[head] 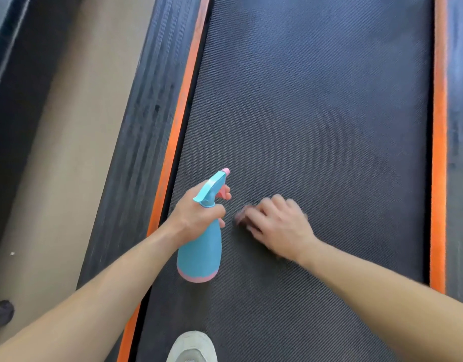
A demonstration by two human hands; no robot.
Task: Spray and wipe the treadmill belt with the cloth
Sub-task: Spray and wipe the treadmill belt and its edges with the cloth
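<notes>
The dark textured treadmill belt (316,113) runs up the middle of the view between orange strips. My left hand (199,211) grips the neck of a blue spray bottle (200,254) with a pink base, its nozzle pointing up the belt and a finger on the pink trigger. Just right of the bottle, my right hand (278,226) is blurred with curled fingers over a dark cloth (241,215), pressing it on the belt. Most of the cloth is hidden under the hand.
Orange side strips (183,100) and dark ribbed side rails (149,100) border the belt on both sides. Beige floor (68,126) lies to the left. A light shoe (191,347) stands on the belt at the bottom edge.
</notes>
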